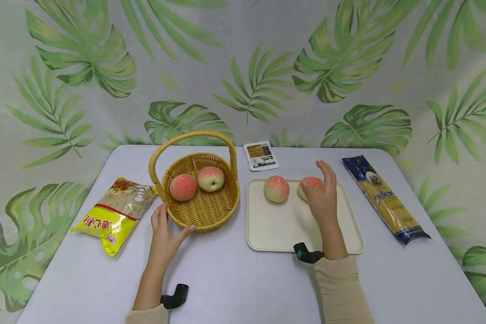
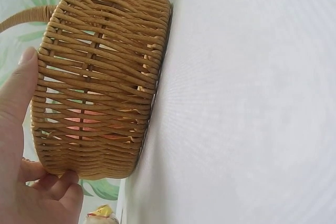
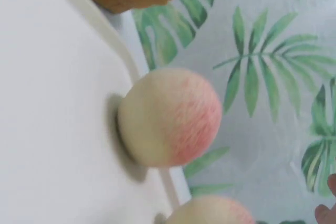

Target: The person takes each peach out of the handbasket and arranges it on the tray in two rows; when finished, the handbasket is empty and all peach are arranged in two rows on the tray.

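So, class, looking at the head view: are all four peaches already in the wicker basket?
No: only two peaches lie in the wicker basket, while the other two sit on the cream tray.

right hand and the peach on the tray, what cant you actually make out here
- Head view: the right hand covers much of the right peach; contact is hidden.
- Right wrist view: that peach is cut off by the bottom edge; only a fingertip shows.
- Left wrist view: basket weave hides the peaches inside.

The left hand [image 1: 164,234] is open with its thumb pointing to two o'clock, and the right hand [image 1: 323,198] is open with fingers reaching toward twelve
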{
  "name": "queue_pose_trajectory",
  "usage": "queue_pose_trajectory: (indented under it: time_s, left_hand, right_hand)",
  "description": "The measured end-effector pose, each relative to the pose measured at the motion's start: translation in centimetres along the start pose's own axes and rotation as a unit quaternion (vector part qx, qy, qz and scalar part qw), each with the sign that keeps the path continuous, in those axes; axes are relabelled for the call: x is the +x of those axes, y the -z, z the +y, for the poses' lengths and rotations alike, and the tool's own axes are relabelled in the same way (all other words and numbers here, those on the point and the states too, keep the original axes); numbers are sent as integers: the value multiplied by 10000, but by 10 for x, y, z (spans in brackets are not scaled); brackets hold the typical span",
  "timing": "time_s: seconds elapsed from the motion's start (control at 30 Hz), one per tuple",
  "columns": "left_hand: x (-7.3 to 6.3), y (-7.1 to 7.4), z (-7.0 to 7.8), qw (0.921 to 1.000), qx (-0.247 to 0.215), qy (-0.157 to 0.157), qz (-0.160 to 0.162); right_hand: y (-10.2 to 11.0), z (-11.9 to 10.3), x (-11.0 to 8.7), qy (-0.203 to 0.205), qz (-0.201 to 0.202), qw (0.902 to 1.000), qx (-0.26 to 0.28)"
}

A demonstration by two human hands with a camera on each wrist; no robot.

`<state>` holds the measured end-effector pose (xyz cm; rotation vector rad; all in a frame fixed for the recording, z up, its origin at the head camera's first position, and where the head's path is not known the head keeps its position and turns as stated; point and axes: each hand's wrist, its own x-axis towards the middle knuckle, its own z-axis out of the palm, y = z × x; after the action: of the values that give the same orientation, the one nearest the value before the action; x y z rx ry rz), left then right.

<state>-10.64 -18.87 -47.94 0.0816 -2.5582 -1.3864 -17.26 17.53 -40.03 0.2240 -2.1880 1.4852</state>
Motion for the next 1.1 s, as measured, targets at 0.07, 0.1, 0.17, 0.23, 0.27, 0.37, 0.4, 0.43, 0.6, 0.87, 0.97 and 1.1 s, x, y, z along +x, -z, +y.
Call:
queue_pose_trajectory:
  time_s: [0.07,0.1,0.17,0.23,0.27,0.37,0.4,0.43,0.6,0.87,0.97,1.1]
  left_hand:
    - [0,0,0,10000,4,4,0]
    - [0,0,-1,10000,3,9,-3]
    - [0,0,-1,10000,8,26,-12]
    - [0,0,0,10000,9,29,-7]
    - [0,0,0,10000,10,28,-2]
    - [0,0,1,10000,20,20,6]
    - [0,0,1,10000,15,19,7]
    - [0,0,1,10000,23,30,2]
    - [0,0,0,10000,48,40,-22]
    - [0,0,1,10000,44,-38,13]
    - [0,0,0,10000,62,-22,12]
    - [0,-1,0,10000,87,35,-8]
  right_hand:
    - [-7,-22,1,388,5,9992,43]
    - [-12,-30,1,622,-23,9980,78]
    - [-21,-42,2,1153,-103,9931,194]
    - [-32,-50,4,1622,-238,9857,383]
    - [-39,-53,4,1851,-318,9810,484]
    - [-59,-60,4,2168,-656,9710,761]
    - [-66,-62,3,2193,-788,9692,802]
    - [-73,-62,3,2199,-926,9676,831]
    - [-111,-40,2,1884,-1699,9642,770]
    - [-150,-18,0,1174,-2591,9581,342]
    - [-159,-14,1,966,-2755,9561,238]
    - [-167,-14,3,670,-2958,9529,73]
